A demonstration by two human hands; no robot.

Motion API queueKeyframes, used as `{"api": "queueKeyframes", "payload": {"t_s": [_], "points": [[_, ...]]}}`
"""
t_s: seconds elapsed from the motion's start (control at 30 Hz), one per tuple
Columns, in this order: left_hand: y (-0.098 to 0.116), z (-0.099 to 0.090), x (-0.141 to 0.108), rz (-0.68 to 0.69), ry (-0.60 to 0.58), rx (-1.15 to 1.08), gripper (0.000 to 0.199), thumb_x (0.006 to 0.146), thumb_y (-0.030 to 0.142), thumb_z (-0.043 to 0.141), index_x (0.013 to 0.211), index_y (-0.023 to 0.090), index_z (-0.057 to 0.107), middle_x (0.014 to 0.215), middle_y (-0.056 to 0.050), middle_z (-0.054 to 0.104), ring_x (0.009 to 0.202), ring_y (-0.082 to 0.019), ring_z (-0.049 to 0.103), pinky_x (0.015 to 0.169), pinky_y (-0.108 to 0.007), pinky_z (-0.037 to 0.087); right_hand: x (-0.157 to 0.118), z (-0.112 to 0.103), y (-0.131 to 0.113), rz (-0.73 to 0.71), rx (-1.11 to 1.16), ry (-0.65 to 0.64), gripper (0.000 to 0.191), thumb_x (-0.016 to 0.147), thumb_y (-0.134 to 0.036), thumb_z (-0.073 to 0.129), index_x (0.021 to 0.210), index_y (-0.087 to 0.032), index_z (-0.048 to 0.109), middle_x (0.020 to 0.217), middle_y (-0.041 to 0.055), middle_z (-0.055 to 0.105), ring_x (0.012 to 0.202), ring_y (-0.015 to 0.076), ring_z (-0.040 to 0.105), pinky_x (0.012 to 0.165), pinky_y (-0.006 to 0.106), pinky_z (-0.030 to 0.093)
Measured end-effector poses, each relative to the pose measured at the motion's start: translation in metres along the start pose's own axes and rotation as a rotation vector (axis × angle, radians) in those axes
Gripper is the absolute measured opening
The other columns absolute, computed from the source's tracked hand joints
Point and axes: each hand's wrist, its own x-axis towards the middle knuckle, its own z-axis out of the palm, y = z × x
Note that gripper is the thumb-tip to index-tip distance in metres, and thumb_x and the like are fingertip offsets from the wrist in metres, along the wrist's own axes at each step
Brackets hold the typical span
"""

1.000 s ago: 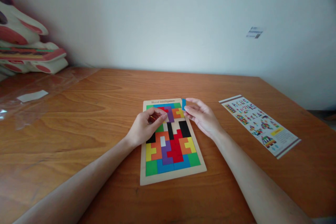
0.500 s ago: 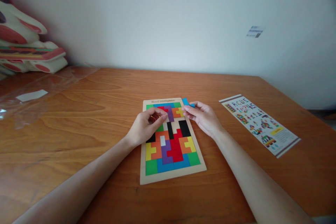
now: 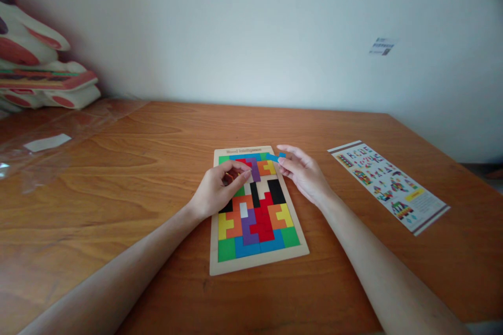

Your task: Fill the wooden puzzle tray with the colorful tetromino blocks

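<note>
A wooden block puzzle board (image 3: 259, 266) with a pale frame lies on the table, largely filled with coloured pieces. Above its upper right edge, my right hand (image 3: 302, 171) pinches a blue puzzle piece (image 3: 274, 158) between thumb and fingers, with the index finger raised. My left hand (image 3: 220, 188) hovers over the board's left side, thumb and fingertips pressed together. What they hold, if anything, I cannot make out. Bare pale patches show near the black pieces (image 3: 277, 191) at the middle. Red pieces (image 3: 264, 221) fill the centre, and my left hand hides part of the board's left side.
To the right lies a printed instruction sheet (image 3: 389, 186) with coloured pictures. Clear plastic wrapping (image 3: 90, 125) with a white paper slip (image 3: 47, 142) spreads over the left. A white and pink animal-shaped toy (image 3: 47, 78) stands at the back left, against the wall (image 3: 236, 31).
The blue piece has turned in my right fingers and shifted slightly down and left, and my right index finger has lifted. My left hand stays in place.
</note>
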Motion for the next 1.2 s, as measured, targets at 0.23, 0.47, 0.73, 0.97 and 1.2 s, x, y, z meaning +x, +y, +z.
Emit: {"api": "queueKeyframes", "payload": {"t_s": [0.23, 0.47, 0.73, 0.97, 1.2], "points": [[-0.001, 0.000, -0.001, -0.004, -0.015, 0.012, 0.027, 0.088, 0.045, 0.062, 0.095, 0.019, 0.067, 0.084, -0.003, 0.068, 0.070, -0.014, 0.061, 0.061, -0.026, 0.046, 0.002, 0.000, 0.003, -0.125, -0.043, 0.043, 0.035, 0.071, -0.040, 0.080, 0.101, -0.023, 0.070, 0.098, 0.0037, 0.070, 0.089, 0.0171, 0.064, 0.089, 0.037, 0.052], [-0.001, -0.001, -0.001, -0.005, -0.019, 0.022, 0.028, 0.088, 0.045, 0.062, 0.096, 0.018, 0.068, 0.083, -0.003, 0.069, 0.069, -0.014, 0.060, 0.060, -0.026, 0.046, 0.000, 0.000, 0.001, -0.245, -0.218, 0.055, 0.024, 0.079, -0.043, 0.074, 0.093, -0.024, 0.074, 0.096, 0.0040, 0.072, 0.089, 0.0179, 0.065, 0.084, 0.036, 0.053], [-0.002, 0.000, -0.001, 0.017, -0.021, 0.045, 0.028, 0.089, 0.045, 0.061, 0.095, 0.018, 0.068, 0.084, -0.003, 0.070, 0.068, -0.013, 0.061, 0.061, -0.025, 0.047, -0.001, 0.003, 0.000, -0.129, -0.088, 0.081, 0.036, 0.078, -0.048, 0.074, 0.101, -0.021, 0.074, 0.081, 0.0029, 0.072, 0.064, 0.0122, 0.063, 0.058, 0.027, 0.051], [-0.004, 0.000, -0.002, 0.035, -0.023, 0.112, 0.029, 0.090, 0.044, 0.060, 0.102, 0.019, 0.069, 0.083, -0.002, 0.070, 0.062, -0.011, 0.057, 0.056, -0.024, 0.046, 0.001, 0.001, 0.003, -0.061, -0.017, 0.073, 0.036, 0.072, -0.042, 0.079, 0.099, -0.020, 0.069, 0.085, 0.0025, 0.071, 0.074, 0.0141, 0.067, 0.071, 0.030, 0.055], [-0.001, -0.004, -0.001, 0.291, -0.105, 0.123, 0.018, 0.091, 0.034, 0.063, 0.092, 0.022, 0.075, 0.105, -0.005, 0.073, 0.098, -0.019, 0.065, 0.089, -0.032, 0.051, -0.009, 0.013, -0.005, -0.032, -0.105, -0.124, 0.029, 0.067, -0.038, 0.083, 0.085, -0.020, 0.069, 0.086, 0.0034, 0.074, 0.082, 0.0176, 0.070, 0.083, 0.036, 0.055]]}}
